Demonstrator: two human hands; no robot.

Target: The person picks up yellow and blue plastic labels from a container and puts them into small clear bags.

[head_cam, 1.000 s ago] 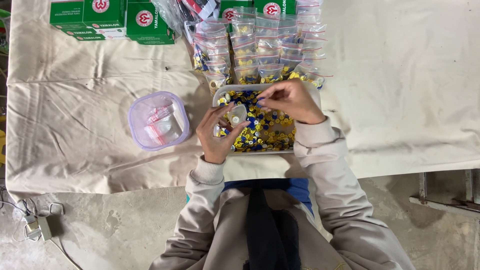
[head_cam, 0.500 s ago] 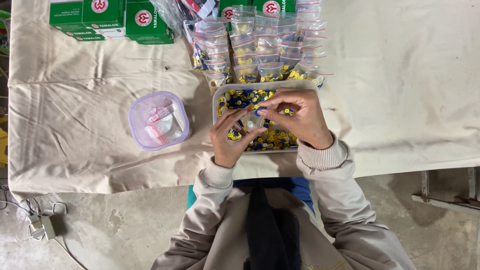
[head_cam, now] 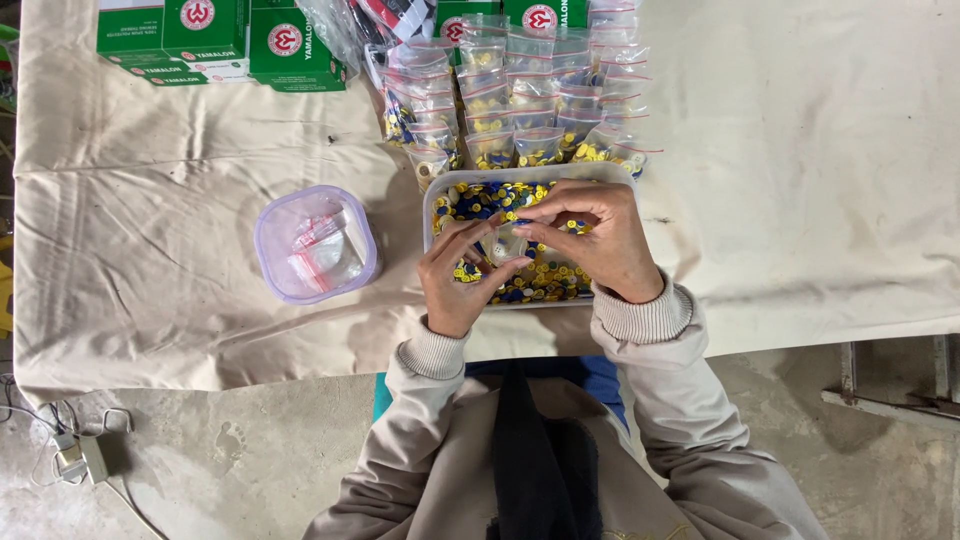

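White tray [head_cam: 432, 200] holds yellow and blue buttons [head_cam: 545, 280]

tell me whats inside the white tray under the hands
The white tray holds loose yellow and blue round pieces. The left hand and right hand cover its middle.

Both hands [head_cam: 530, 255] over tray of buttons [head_cam: 520, 180], fingers [head_cam: 545, 228] pinching perhaps a small bag [head_cam: 508, 245]
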